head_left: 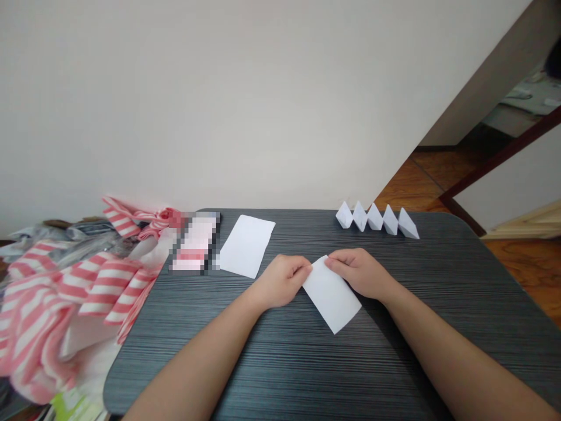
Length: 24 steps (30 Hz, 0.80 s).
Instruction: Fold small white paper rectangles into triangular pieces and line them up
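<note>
A white sheet of paper (pixel 333 298) lies slanted on the dark striped table (pixel 284 362), folded narrow. My left hand (pixel 283 280) pinches its upper left edge with fingers curled. My right hand (pixel 362 272) grips the top right corner, fingers closed over it. The two hands almost meet at the sheet's top.
Another flat white sheet (pixel 246 244) lies further back on the left. Several folded white paper boats (pixel 377 219) stand in a row at the far right edge. A blurred-out object (pixel 195 242) sits beside the sheet. Pink-and-white striped cloth (pixel 65 292) is heaped off the table's left side.
</note>
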Each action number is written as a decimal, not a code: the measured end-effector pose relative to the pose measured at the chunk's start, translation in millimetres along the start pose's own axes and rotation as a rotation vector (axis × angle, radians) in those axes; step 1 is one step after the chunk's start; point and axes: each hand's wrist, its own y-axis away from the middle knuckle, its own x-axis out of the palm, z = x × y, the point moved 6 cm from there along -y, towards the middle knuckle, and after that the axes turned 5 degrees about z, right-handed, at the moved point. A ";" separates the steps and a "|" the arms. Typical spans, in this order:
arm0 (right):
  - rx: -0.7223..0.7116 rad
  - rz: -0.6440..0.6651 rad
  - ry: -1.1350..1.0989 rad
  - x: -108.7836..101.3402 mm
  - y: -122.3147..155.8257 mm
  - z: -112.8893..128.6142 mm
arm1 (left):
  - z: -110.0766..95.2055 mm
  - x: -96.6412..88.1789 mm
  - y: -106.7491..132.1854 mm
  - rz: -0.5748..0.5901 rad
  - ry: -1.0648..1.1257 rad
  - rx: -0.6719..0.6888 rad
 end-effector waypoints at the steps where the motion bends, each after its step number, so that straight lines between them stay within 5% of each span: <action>1: -0.006 -0.011 0.015 -0.5 0.3 0.9 | 0.5 0.3 -0.1 0.001 0.011 -0.005; 24: 0.042 0.044 -0.092 2.0 1.4 -10.9 | 21.4 1.4 -4.1 -0.078 0.263 -0.072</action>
